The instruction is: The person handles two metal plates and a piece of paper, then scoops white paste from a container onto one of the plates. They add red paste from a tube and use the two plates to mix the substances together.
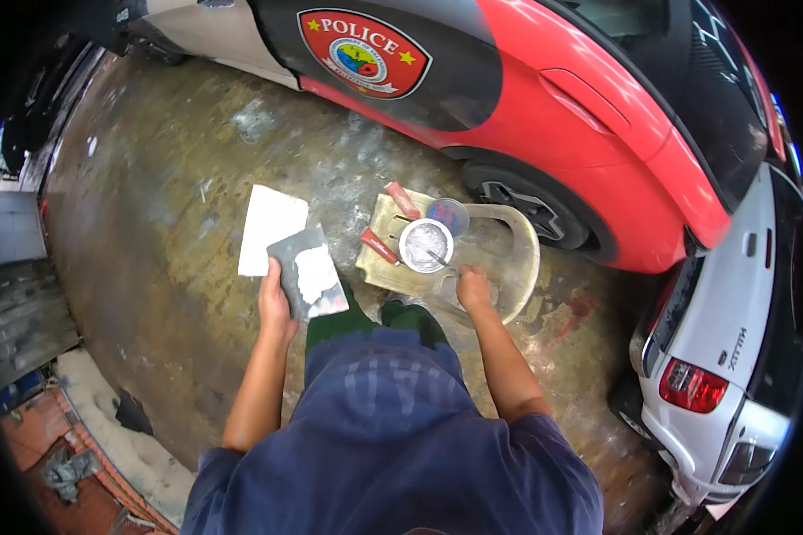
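Observation:
My left hand (pixel 277 308) is closed on the lower left edge of a flat grey board (pixel 285 254), which carries a patch of white paste (pixel 316 273). Closed round the handle of a thin spatula (pixel 441 260) is my right hand (pixel 474 288). The spatula's far end is in the greyish paste of an open white tub (pixel 426 234). This tub stands on a worn plastic chair (pixel 522 229), with a round lid (pixel 448 214) behind it and two red tubes (pixel 379 245) (pixel 402 201) to its left.
A white sheet (pixel 272 223) lies beyond the grey board. A red and black car (pixel 562 152) with a police emblem stands ahead, its wheel (pixel 531 209) close behind the chair. At the right is a white vehicle (pixel 732 339). The concrete floor (pixel 178 205) is stained.

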A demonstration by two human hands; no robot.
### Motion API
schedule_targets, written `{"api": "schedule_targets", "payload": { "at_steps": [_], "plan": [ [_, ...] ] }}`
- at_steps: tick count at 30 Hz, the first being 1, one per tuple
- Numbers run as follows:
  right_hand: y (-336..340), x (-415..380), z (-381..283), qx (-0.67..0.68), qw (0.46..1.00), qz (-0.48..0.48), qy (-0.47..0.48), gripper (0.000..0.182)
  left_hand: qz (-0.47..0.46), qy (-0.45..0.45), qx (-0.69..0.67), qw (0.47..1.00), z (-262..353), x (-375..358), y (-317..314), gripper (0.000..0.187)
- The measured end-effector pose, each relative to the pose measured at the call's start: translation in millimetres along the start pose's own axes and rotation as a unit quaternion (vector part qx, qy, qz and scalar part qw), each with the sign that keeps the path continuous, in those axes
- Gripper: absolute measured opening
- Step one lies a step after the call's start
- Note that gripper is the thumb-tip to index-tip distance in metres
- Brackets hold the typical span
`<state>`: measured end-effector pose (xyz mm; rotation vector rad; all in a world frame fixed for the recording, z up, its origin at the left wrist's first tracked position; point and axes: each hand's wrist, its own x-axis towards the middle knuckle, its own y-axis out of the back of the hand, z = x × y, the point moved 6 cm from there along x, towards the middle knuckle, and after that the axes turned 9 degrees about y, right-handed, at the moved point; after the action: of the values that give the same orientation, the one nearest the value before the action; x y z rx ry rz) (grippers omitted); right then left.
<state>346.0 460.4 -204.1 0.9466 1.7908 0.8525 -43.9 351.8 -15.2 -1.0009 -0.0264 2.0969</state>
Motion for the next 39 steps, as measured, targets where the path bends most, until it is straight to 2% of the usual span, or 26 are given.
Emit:
{"api": "schedule_targets", "payload": {
  "at_steps": [1, 4, 6, 8, 10, 16, 19, 20, 22, 24, 25, 28, 29, 32, 35, 38, 39],
  "plan": [
    [1.2, 7.3, -16.4, -0.112, 0.992, 0.051, 0.031, 0.032, 0.017, -0.004, -0.004, 1.000, -1.3, -5.1, 9.7, 0.055],
    [-13.2, 36.5, -61.2, -0.074, 0.989, 0.077, 0.105, 0.040, 0.059, -0.004, -0.011, 0.998, -7.5, -23.5, 37.3, 0.056],
    [-49.5, 61.5, -89.9, 0.052, 0.980, 0.012, 0.193, 0.042, 0.069, 0.007, -0.022, 0.997, -17.2, -31.8, 37.2, 0.057],
    [-67.0, 69.0, -127.4, 0.156, 0.967, -0.088, 0.182, 0.039, 0.091, 0.031, -0.035, 0.995, -30.8, -33.9, 38.3, 0.056],
    [-93.4, 76.3, -151.7, 0.140, 0.955, -0.212, 0.155, 0.038, 0.114, 0.049, -0.050, 0.991, -45.1, -34.2, 45.1, 0.055],
    [-197.7, 113.7, -155.7, 0.139, 0.953, -0.264, 0.047, 0.040, 0.164, 0.069, -0.072, 0.981, -69.9, -36.8, 66.1, 0.055],
    [-251.1, 141.5, -139.1, 0.176, 0.948, -0.256, -0.065, 0.046, 0.195, 0.074, -0.092, 0.974, -80.6, -44.3, 93.0, 0.056],
    [-262.7, 151.7, -135.6, 0.169, 0.958, -0.227, -0.041, 0.047, 0.209, 0.073, -0.102, 0.970, -85.3, -47.6, 103.0, 0.056],
    [-277.5, 166.7, -134.6, 0.072, 0.984, -0.164, 0.008, 0.048, 0.234, 0.073, -0.120, 0.962, -90.3, -50.7, 117.9, 0.056],
    [-297.8, 180.2, -124.8, 0.085, 0.983, -0.157, -0.050, 0.045, 0.259, 0.075, -0.138, 0.953, -93.0, -57.8, 127.0, 0.057],
    [-299.6, 185.0, -126.7, 0.089, 0.981, -0.174, -0.013, 0.045, 0.257, 0.072, -0.155, 0.951, -90.1, -59.5, 125.8, 0.057],
    [-317.4, 193.4, -126.6, 0.081, 0.991, -0.104, -0.026, 0.040, 0.281, 0.074, -0.167, 0.942, -92.8, -66.2, 132.5, 0.058],
    [-324.9, 194.9, -128.0, 0.016, 0.995, -0.096, -0.021, 0.039, 0.287, 0.072, -0.172, 0.940, -95.0, -68.8, 136.1, 0.059],
    [-316.2, 196.9, -138.4, -0.077, 0.988, -0.122, -0.055, 0.038, 0.302, 0.084, -0.183, 0.932, -97.3, -83.7, 146.3, 0.059],
    [-300.8, 194.6, -151.7, -0.108, 0.974, -0.186, -0.076, 0.038, 0.308, 0.097, -0.197, 0.926, -105.3, -90.7, 159.7, 0.058],
    [-308.8, 187.9, -159.1, -0.115, 0.975, -0.190, -0.021, 0.030, 0.286, 0.090, -0.182, 0.936, -102.9, -99.4, 171.0, 0.058],
    [-320.8, 183.2, -157.1, -0.044, 0.986, -0.158, -0.008, 0.034, 0.294, 0.075, -0.189, 0.934, -96.6, -100.7, 170.1, 0.058]
  ]
}}
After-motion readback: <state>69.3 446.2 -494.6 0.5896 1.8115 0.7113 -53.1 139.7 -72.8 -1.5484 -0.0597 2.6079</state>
